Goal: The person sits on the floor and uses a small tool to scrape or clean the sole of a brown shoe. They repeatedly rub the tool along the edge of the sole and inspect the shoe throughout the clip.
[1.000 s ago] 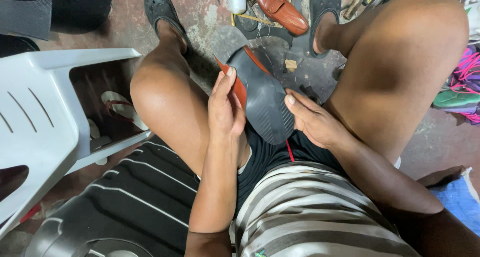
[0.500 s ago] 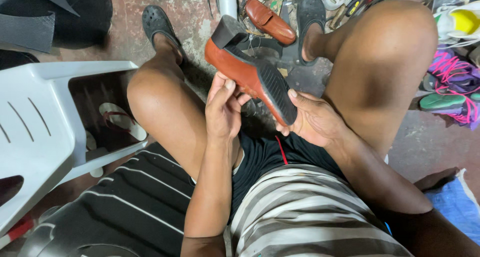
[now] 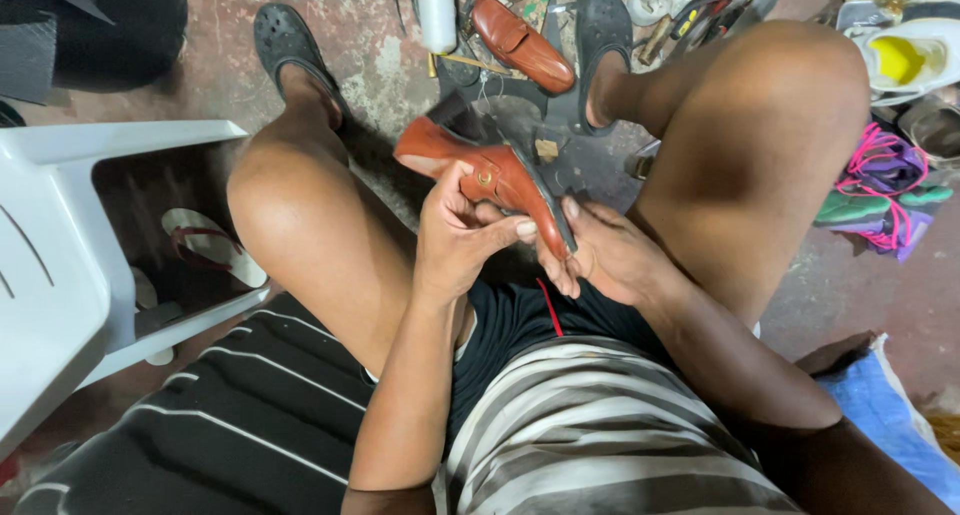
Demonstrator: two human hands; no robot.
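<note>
Two hands gripping one brown loafer (image 3: 487, 172) between the knees, above the lap: left hand (image 3: 462, 237) clasping the upper from the near side, thumb lying across the toe; right hand (image 3: 606, 255) pinching the toe end along the dark sole edge. Second brown loafer (image 3: 522, 43) lying on the floor beyond, beside a white bottle (image 3: 437, 13). White plastic chair (image 3: 60, 265) standing at left.

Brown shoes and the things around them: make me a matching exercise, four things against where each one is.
1. brown loafer with black sole
2. second brown loafer
3. white plastic chair
4. pink and purple shoe

a. lying on its side, at the person's left
b. on the floor ahead, between the feet
c. held in both hands
d. on the floor at the person's right

Pairs: 1-c, 2-b, 3-a, 4-d
</note>
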